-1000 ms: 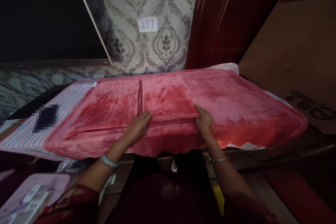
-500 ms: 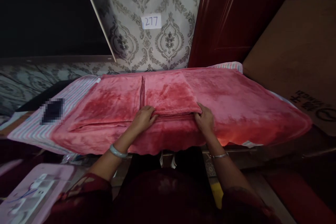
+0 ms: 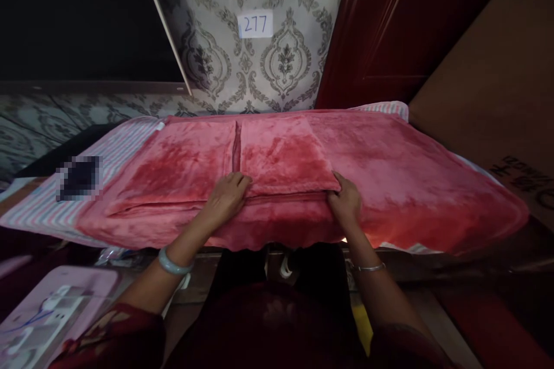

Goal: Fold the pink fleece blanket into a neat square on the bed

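A pink plush blanket [image 3: 283, 158] is folded into two flat panels that meet at a dark upright gap. It lies on more pink plush cloth [image 3: 381, 167], spread wide to the right; whether the two are one piece I cannot tell. My left hand [image 3: 227, 197] is closed on the front edge of the folded blanket, just below the gap, fingers curled. Over at the front right corner of the right panel, my right hand [image 3: 345, 200] pinches the layers, thumb underneath hidden. Between my hands the stacked edges show as dark lines.
Striped cloth [image 3: 125, 141] sticks out at the left, with a dark blurred-out object [image 3: 80, 179] on it. Behind are a black screen [image 3: 86, 23] and a patterned wall with a "277" label [image 3: 255, 23]. A large cardboard box [image 3: 497, 69] stands right; a pink stool-like top [image 3: 93, 279] is lower left.
My left hand has shifted slightly left along the front edge. My right hand stays at the blanket's corner, a little farther right in view. The camera view has moved slightly.
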Action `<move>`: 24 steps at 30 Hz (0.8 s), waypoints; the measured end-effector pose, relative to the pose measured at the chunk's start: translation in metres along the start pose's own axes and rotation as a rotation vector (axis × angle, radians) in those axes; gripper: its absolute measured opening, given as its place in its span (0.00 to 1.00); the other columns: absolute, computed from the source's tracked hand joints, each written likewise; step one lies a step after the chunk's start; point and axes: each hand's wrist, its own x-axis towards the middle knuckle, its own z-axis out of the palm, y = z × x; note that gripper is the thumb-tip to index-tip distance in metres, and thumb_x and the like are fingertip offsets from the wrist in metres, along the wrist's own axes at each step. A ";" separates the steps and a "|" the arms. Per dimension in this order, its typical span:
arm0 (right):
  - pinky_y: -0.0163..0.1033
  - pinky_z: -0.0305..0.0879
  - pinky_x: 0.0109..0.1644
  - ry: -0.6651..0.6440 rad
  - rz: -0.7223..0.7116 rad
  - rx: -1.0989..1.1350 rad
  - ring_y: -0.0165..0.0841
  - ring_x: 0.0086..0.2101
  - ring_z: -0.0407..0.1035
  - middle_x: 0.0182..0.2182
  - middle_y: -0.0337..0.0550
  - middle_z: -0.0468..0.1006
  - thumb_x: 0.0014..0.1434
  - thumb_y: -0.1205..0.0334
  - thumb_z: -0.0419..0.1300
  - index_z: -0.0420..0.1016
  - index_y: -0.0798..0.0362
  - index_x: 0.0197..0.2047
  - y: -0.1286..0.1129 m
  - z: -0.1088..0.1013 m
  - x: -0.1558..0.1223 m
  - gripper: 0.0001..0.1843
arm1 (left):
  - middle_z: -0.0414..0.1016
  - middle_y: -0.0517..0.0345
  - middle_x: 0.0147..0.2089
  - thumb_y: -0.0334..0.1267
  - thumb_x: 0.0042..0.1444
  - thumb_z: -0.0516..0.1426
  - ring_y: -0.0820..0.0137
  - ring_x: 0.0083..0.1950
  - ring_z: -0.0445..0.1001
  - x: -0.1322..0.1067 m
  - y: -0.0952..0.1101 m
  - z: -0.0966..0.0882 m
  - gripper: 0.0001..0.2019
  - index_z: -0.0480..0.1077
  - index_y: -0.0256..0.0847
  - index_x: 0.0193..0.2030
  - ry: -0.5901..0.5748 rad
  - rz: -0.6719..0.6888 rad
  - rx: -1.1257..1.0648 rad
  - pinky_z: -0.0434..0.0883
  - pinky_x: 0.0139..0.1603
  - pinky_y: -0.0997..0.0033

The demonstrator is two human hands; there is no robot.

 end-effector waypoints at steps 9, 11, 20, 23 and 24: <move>0.53 0.68 0.54 -0.008 -0.015 -0.027 0.49 0.47 0.72 0.48 0.57 0.81 0.53 0.60 0.52 0.76 0.58 0.60 0.001 -0.003 -0.001 0.32 | 0.80 0.51 0.45 0.38 0.64 0.53 0.60 0.46 0.77 -0.006 -0.010 0.005 0.13 0.73 0.40 0.52 0.047 -0.150 -0.281 0.69 0.53 0.58; 0.54 0.68 0.53 -0.011 -0.020 -0.025 0.49 0.47 0.72 0.48 0.57 0.81 0.53 0.59 0.52 0.76 0.59 0.60 0.001 -0.004 -0.001 0.32 | 0.80 0.51 0.48 0.32 0.59 0.54 0.63 0.47 0.77 -0.004 -0.015 0.007 0.16 0.74 0.40 0.53 0.051 -0.129 -0.356 0.69 0.54 0.61; 0.52 0.69 0.51 0.019 -0.020 -0.043 0.48 0.46 0.72 0.47 0.55 0.81 0.53 0.57 0.51 0.76 0.58 0.59 0.000 -0.004 -0.002 0.33 | 0.76 0.56 0.38 0.29 0.50 0.52 0.69 0.36 0.71 -0.001 -0.023 0.002 0.25 0.77 0.37 0.55 0.037 -0.082 -0.550 0.68 0.42 0.69; 0.52 0.70 0.51 0.013 -0.016 -0.060 0.48 0.46 0.72 0.46 0.55 0.81 0.53 0.57 0.51 0.76 0.57 0.59 0.000 -0.004 -0.002 0.32 | 0.76 0.58 0.34 0.35 0.59 0.50 0.70 0.34 0.71 0.004 -0.019 -0.001 0.21 0.76 0.37 0.56 0.003 -0.216 -0.644 0.67 0.39 0.71; 0.52 0.70 0.51 0.011 -0.011 -0.063 0.48 0.46 0.72 0.46 0.55 0.81 0.54 0.57 0.51 0.76 0.57 0.59 -0.001 -0.005 -0.003 0.32 | 0.75 0.59 0.33 0.39 0.61 0.51 0.70 0.33 0.70 0.007 -0.017 0.000 0.20 0.77 0.37 0.55 0.005 -0.270 -0.652 0.67 0.37 0.71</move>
